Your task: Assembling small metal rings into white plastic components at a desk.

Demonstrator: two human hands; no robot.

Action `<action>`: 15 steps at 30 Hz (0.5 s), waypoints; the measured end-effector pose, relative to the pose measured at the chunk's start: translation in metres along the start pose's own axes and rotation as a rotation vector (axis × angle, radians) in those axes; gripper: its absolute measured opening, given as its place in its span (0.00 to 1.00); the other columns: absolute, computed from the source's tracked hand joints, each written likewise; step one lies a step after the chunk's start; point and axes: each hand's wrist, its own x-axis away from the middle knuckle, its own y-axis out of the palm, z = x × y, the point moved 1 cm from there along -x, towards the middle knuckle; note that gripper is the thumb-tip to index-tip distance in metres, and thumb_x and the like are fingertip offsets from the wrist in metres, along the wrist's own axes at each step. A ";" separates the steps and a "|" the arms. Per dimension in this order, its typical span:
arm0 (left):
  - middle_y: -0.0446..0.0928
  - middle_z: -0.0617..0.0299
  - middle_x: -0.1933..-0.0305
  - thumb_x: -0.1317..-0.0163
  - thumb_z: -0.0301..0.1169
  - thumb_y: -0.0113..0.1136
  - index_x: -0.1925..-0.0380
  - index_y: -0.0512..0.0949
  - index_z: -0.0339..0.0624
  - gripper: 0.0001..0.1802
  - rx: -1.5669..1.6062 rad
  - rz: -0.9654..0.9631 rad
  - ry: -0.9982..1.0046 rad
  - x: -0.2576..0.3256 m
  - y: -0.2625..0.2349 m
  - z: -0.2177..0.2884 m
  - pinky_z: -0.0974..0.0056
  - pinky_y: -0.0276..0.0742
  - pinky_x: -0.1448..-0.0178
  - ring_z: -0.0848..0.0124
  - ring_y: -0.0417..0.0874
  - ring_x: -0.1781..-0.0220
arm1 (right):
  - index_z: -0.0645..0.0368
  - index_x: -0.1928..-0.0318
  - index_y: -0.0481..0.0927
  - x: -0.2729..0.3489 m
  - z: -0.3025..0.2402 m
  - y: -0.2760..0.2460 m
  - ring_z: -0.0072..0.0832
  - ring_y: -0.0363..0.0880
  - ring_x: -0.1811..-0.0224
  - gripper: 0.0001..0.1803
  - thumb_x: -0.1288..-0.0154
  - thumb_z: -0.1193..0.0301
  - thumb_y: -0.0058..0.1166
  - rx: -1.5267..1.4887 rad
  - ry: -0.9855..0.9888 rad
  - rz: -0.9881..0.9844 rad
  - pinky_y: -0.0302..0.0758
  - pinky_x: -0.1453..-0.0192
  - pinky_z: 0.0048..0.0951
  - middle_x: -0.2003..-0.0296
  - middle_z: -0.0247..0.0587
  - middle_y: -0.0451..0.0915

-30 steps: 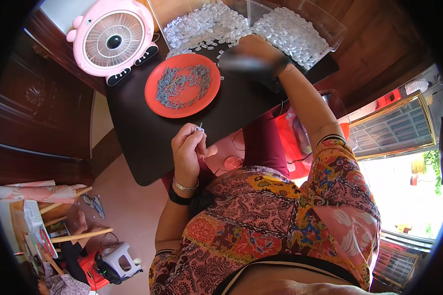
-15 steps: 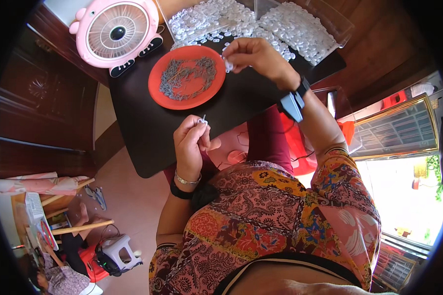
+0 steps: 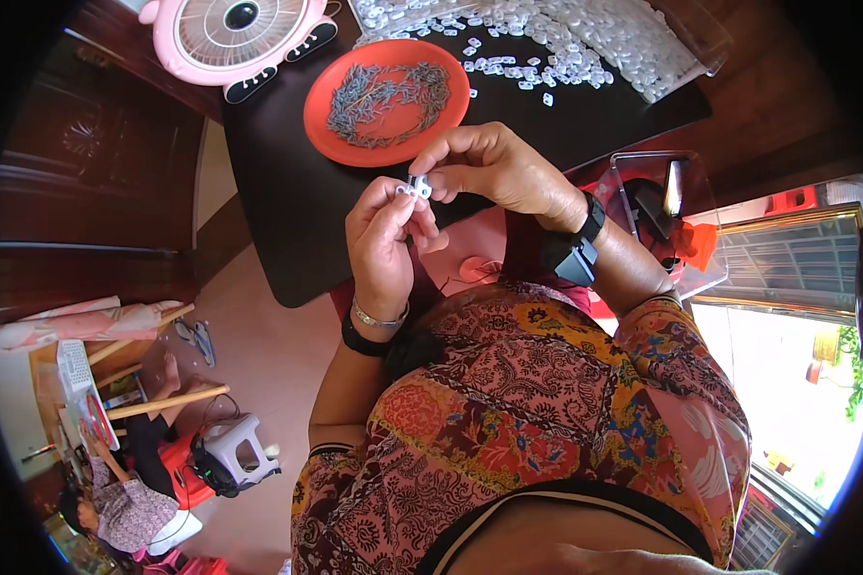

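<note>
My left hand pinches a small white plastic piece between thumb and fingertips. A thin dark screw stands up from it. Fingers closed, my right hand holds a second white plastic piece against the first one and the screw. Both hands meet above the near edge of the black table. Just beyond them is a red plate with many grey screws spread in a ring. The fingertips partly hide how the two pieces touch.
Loose white plastic pieces heap up at the table's back right. A pink fan stands at the back left. Right of my arm is a clear bin. Another person sits at the lower left near a grey stool.
My right hand has come from beside the plate and the white pile down to my left hand, bringing a white piece. The left hand still holds its piece. The whole view has shifted slightly.
</note>
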 end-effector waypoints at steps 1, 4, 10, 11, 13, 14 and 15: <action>0.73 0.61 0.78 0.36 0.30 0.46 0.73 0.70 0.36 0.10 0.036 0.013 0.008 0.000 0.000 -0.001 0.73 0.65 0.76 0.77 0.70 0.80 | 0.63 0.56 0.81 0.001 0.000 0.002 0.15 0.78 0.65 0.09 0.36 0.76 0.56 -0.002 0.003 0.001 0.76 0.58 0.18 0.68 0.31 0.81; 0.73 0.59 0.77 0.36 0.30 0.46 0.73 0.70 0.37 0.09 0.105 -0.046 -0.019 0.001 -0.001 -0.002 0.71 0.66 0.75 0.74 0.71 0.80 | 0.64 0.55 0.80 0.004 -0.002 0.008 0.17 0.78 0.62 0.09 0.35 0.79 0.54 -0.007 -0.006 0.024 0.75 0.56 0.19 0.63 0.32 0.81; 0.73 0.57 0.76 0.36 0.32 0.46 0.72 0.69 0.38 0.09 0.276 -0.022 -0.071 -0.001 -0.010 -0.003 0.70 0.66 0.75 0.70 0.73 0.78 | 0.66 0.56 0.81 0.013 -0.004 0.020 0.27 0.81 0.61 0.09 0.35 0.77 0.53 0.460 -0.234 0.079 0.78 0.58 0.25 0.65 0.42 0.80; 0.73 0.57 0.76 0.36 0.32 0.45 0.72 0.69 0.38 0.09 0.292 -0.013 -0.093 0.000 -0.010 -0.003 0.69 0.66 0.74 0.70 0.73 0.78 | 0.66 0.55 0.81 0.015 -0.005 0.022 0.30 0.82 0.62 0.10 0.36 0.78 0.53 0.509 -0.259 0.098 0.79 0.61 0.25 0.63 0.43 0.79; 0.73 0.58 0.76 0.36 0.32 0.45 0.72 0.69 0.39 0.09 0.315 -0.008 -0.095 -0.001 -0.009 -0.004 0.69 0.66 0.74 0.69 0.73 0.78 | 0.65 0.56 0.81 0.014 -0.001 0.026 0.30 0.82 0.62 0.09 0.36 0.78 0.54 0.566 -0.361 0.159 0.79 0.61 0.25 0.63 0.43 0.79; 0.73 0.58 0.76 0.36 0.32 0.46 0.72 0.69 0.39 0.10 0.337 -0.003 -0.097 -0.001 -0.008 -0.004 0.68 0.67 0.74 0.69 0.73 0.78 | 0.65 0.57 0.81 0.014 0.002 0.028 0.30 0.82 0.62 0.09 0.36 0.78 0.54 0.622 -0.465 0.221 0.79 0.62 0.25 0.63 0.43 0.79; 0.73 0.58 0.76 0.36 0.32 0.46 0.72 0.69 0.39 0.10 0.337 -0.003 -0.096 -0.001 -0.009 -0.005 0.68 0.67 0.74 0.69 0.73 0.78 | 0.65 0.57 0.81 0.013 0.004 0.030 0.30 0.82 0.62 0.09 0.36 0.78 0.54 0.623 -0.465 0.221 0.79 0.62 0.25 0.63 0.43 0.79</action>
